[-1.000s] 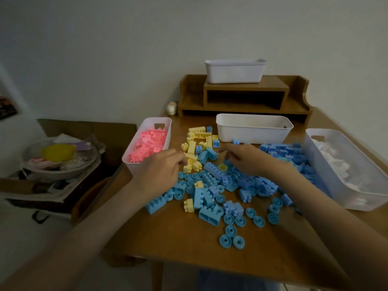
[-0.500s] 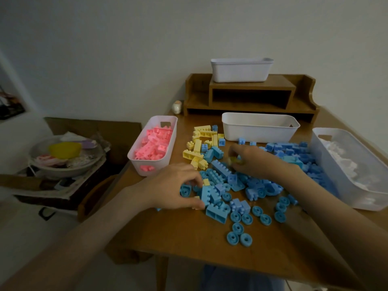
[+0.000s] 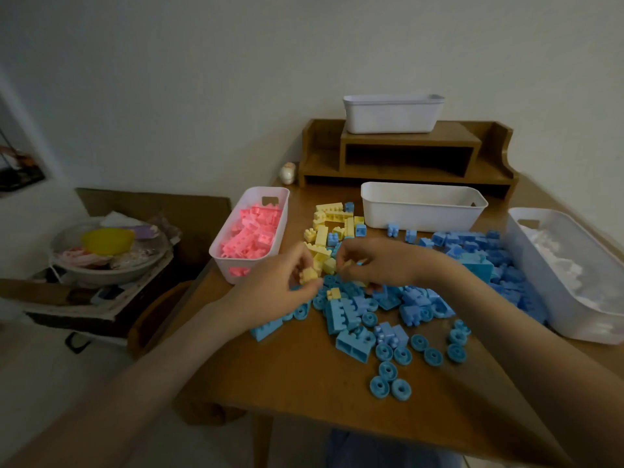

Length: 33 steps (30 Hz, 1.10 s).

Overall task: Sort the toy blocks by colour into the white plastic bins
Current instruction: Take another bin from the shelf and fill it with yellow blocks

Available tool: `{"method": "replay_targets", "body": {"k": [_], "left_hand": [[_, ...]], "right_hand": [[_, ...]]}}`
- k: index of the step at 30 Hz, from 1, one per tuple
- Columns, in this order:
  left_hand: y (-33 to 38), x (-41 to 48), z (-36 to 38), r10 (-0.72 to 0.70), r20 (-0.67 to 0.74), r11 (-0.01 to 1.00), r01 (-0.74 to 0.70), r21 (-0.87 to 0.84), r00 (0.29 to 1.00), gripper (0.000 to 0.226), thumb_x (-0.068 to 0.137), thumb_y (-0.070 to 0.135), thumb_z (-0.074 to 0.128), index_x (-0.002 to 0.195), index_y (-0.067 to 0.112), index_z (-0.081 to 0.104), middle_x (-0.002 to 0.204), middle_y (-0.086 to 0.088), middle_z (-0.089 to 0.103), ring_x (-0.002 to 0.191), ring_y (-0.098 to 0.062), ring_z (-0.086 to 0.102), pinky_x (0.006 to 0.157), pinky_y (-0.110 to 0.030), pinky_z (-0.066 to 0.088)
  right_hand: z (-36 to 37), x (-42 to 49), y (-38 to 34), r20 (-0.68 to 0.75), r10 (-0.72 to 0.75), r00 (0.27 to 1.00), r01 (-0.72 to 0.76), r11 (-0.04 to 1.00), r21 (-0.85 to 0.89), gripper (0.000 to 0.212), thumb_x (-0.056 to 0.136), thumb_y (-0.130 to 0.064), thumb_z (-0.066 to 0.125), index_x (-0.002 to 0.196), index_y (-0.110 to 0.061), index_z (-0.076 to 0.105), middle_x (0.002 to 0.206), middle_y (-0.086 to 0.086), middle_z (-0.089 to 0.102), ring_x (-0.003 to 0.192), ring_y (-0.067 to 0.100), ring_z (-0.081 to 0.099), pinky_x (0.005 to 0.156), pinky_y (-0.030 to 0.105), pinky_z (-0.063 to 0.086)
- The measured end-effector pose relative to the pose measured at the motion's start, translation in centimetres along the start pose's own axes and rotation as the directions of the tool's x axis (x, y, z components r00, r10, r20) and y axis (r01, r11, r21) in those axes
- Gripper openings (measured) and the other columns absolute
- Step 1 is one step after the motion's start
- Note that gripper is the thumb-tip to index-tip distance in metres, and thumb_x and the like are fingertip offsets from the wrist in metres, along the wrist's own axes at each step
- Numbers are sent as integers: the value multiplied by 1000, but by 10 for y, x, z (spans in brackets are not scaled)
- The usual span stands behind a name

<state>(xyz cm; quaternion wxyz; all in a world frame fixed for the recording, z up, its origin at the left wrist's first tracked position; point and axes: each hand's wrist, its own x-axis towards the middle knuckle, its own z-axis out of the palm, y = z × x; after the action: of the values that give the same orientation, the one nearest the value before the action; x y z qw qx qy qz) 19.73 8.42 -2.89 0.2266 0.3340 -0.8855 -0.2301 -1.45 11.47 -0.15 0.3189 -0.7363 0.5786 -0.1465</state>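
Table (image 3: pixel 304 383): wooden, carrying loose blocks and three white bins.
Left hand (image 3: pixel 277 295): thumb and forefinger closed narrow on a yellow block (image 3: pixel 309 275), held just above the pile.
Right hand (image 3: pixel 381 261): fingers curled, the tips pinching a second yellow block (image 3: pixel 347 265) — mostly hidden by the fingers.
Gap between hands: the two sets of fingertips are near each other, not touching.
Yellow pile (image 3: pixel 329 224): on the table just beyond both sets of fingertips.
Stray yellow piece (image 3: pixel 333 293): just below the fingertips, resting on blue blocks.
Blue blocks (image 3: pixel 472 251): spread under the right hand's fingers and wrist, and on to the right of them.
Blue wheels (image 3: pixel 388 386): on the person's side of the fingers, well apart from them.
Pink bin (image 3: pixel 216 255): just to the left of the left fingertips and beyond them, holding pink blocks (image 3: pixel 253 231).
Middle bin (image 3: pixel 422 214): beyond the right fingertips, beside the yellow pile.
Right bin (image 3: pixel 526 238): well to the right of the right hand's fingers, holding white blocks (image 3: pixel 557 261).
Shelf (image 3: pixel 405 157): at the back, well beyond all the fingers — a fourth bin (image 3: pixel 393 113) stands on top.
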Motion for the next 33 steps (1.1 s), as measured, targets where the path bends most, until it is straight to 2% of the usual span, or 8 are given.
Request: {"method": "replay_targets", "body": {"k": [4, 6, 9, 12, 21, 25, 28, 33], "left_hand": [[6, 16, 7, -182, -131, 983, 184, 4, 974, 4, 97, 15, 42, 98, 18, 40, 74, 0, 48, 52, -7, 42, 47, -22, 31], [8, 24, 11, -257, -123, 961, 266, 70, 959, 6, 98, 13, 38, 98, 17, 43, 84, -2, 49, 63, -11, 47, 53, -25, 36], [13, 36, 16, -364, -85, 901, 374, 221, 927, 16, 97, 19, 37, 102, 9, 49, 104, -11, 53, 90, -24, 53, 74, -33, 41], [17, 45, 20, -368, -21, 854, 347, 387, 930, 26, 100, 16, 33, 110, 1, 51, 116, -17, 50, 106, -30, 49, 83, -34, 38], [6, 54, 27, -420, -32, 841, 403, 361, 907, 43, 94, 34, 52, 124, 3, 46, 115, -13, 52, 105, -29, 52, 80, -34, 43], [4, 60, 30, -383, -35, 872, 374, 315, 923, 19, 93, 30, 54, 90, 12, 52, 80, -1, 49, 71, -16, 48, 49, -24, 30], [6, 64, 31, -369, -74, 882, 374, 288, 927, 15, 91, 27, 53, 87, 12, 51, 76, 0, 48, 68, -16, 48, 47, -26, 29], [16, 66, 26, -327, -48, 909, 328, 258, 944, 18, 90, 30, 51, 88, 12, 51, 73, -1, 48, 63, -13, 46, 49, -28, 30]], "right_hand": [[8, 11, -9, 17, 34, 999, -31, 985, -171, 20, 91, -36, 58, 101, -22, 50, 92, -3, 55, 61, 8, 56, 58, 23, 46], [14, 16, -14, 77, 30, 997, -6, 955, -298, 24, 91, -35, 57, 110, -22, 51, 90, -6, 53, 73, 12, 56, 62, 23, 43], [21, 22, -19, 136, 64, 989, 8, 880, -474, 38, 92, -35, 56, 126, -21, 49, 113, 0, 56, 101, 20, 54, 75, 27, 39], [22, 25, -18, 109, 74, 991, -4, 843, -537, 40, 91, -34, 57, 126, -15, 49, 119, 5, 56, 101, 20, 52, 77, 28, 40], [8, 8, 3, -8, -43, 999, 35, 911, -411, 25, 95, -28, 49, 120, -26, 56, 111, -6, 56, 93, 8, 47, 79, 22, 36], [-3, 6, 16, -142, -73, 987, 19, 936, -351, 21, 97, -30, 46, 113, -22, 58, 102, -7, 56, 88, 8, 50, 74, 20, 39], [-10, 3, 22, -217, -62, 974, -9, 950, -312, 21, 98, -30, 44, 111, -20, 56, 100, -4, 53, 83, 9, 49, 65, 17, 35], [-25, -1, 26, -352, -55, 934, -34, 970, -243, 20, 99, -28, 44, 113, -19, 56, 101, -5, 46, 91, 12, 48, 78, 21, 35]]}}
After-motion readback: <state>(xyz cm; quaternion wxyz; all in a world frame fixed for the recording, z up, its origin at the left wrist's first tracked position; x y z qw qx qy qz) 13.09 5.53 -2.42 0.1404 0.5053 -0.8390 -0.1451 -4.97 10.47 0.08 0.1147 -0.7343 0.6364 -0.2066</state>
